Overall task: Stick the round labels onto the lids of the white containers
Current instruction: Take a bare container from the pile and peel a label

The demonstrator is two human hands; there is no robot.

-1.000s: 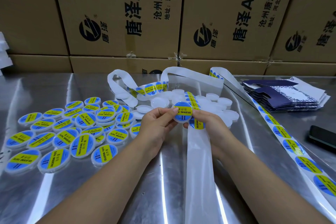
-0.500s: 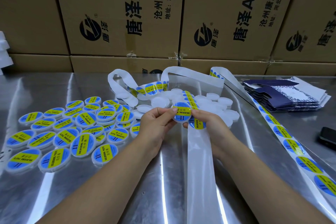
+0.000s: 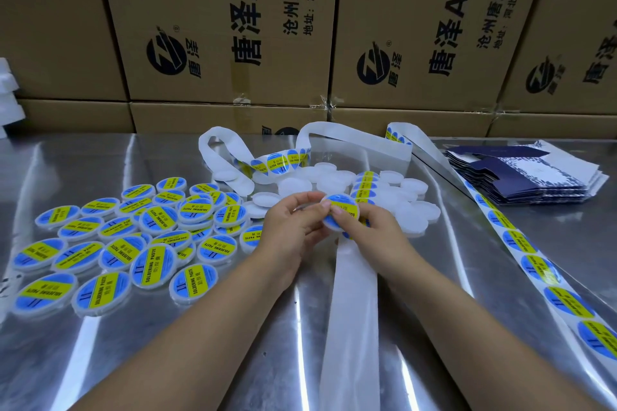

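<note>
**Counter (image 3: 100,360) station: label pressed flat on lid**

Both grips clasped one white container (image 3: 345,214) just above the counter: left hand (image 3: 293,227) pinching its rim, right hand (image 3: 380,227) opposite. It had turned slightly since half a second earlier, and a fingertip now lay on its round label (image 3: 350,205). Label probably seated. Labelled pile (image 3: 153,264) at left, blank containers (image 3: 410,207) behind.

One head-worn wide-angle view, looking forward and down.
Camera sits over the near edge of the steel table (image 3: 66,157), faces its far edge and the cardboard boxes (image 3: 217,27) stacked behind it; close in, left hand (image 3: 290,227) and right hand (image 3: 380,227) gripping a labelled container (image 3: 347,207) mid-frame over the table's middle.
</note>
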